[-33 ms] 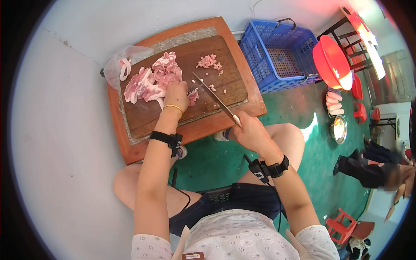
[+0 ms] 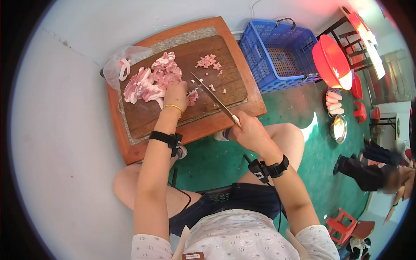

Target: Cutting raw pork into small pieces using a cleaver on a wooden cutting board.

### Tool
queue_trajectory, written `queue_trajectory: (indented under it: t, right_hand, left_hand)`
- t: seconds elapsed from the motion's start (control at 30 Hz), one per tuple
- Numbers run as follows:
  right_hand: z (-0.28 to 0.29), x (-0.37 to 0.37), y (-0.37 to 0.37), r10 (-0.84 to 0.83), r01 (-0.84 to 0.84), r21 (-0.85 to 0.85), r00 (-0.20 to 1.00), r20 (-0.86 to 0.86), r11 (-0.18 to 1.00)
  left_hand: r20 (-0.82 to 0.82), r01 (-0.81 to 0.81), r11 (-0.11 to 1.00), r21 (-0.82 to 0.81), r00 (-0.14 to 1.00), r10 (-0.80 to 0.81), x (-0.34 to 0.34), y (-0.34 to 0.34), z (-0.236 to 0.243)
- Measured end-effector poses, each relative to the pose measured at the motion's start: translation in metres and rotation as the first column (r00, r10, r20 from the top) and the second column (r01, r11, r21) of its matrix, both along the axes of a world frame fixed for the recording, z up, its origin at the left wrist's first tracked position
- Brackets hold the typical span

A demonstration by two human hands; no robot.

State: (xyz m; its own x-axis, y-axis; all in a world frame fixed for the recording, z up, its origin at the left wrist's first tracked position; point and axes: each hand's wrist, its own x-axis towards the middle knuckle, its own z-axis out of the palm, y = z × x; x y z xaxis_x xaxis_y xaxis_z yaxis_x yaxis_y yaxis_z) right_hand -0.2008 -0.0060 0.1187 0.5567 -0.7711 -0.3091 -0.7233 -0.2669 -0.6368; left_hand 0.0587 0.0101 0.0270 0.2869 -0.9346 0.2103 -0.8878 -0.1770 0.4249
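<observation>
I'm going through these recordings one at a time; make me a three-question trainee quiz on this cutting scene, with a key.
1. Short answer: What does the left hand touch, and what does the right hand hold?

2. True or false: The blue plastic crate stands to the left of the wooden cutting board.

3. Multiple choice: Where does the small heap of diced meat lie?
A) in the blue plastic crate
B) on the wooden cutting board
C) on the green floor

Key: 1. The left touches raw meat; the right holds a knife. 2. False; it stands to the right. 3. B.
</observation>
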Motion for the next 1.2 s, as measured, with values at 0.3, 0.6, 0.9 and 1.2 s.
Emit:
queue_trajectory:
  t: [0.3,0.6,0.9,1.2]
  right_hand:
    - [-0.002,0.000,0.001,0.011,-0.011,-0.040,1.000,0.001,0.999]
    - [0.003,0.005,0.007,0.011,-0.012,-0.010,0.999,-0.050,1.000]
    - [0.004,0.014,0.029,0.122,-0.146,-0.118,0.975,-0.187,0.982]
    - [0.001,0.022,0.034,0.129,-0.159,-0.099,0.959,-0.254,0.982]
  left_hand:
    - [-0.516,0.024,0.946,0.323,0.843,0.155,-0.015,-0.012,0.020]
    - [-0.128,-0.105,0.961,-0.257,0.989,0.074,-0.032,0.019,-0.001]
    - [-0.081,0.015,0.938,-0.346,0.996,-0.046,-0.038,0.030,-0.014]
    - [-0.048,0.070,0.907,-0.414,0.994,-0.099,-0.038,0.026,-0.022]
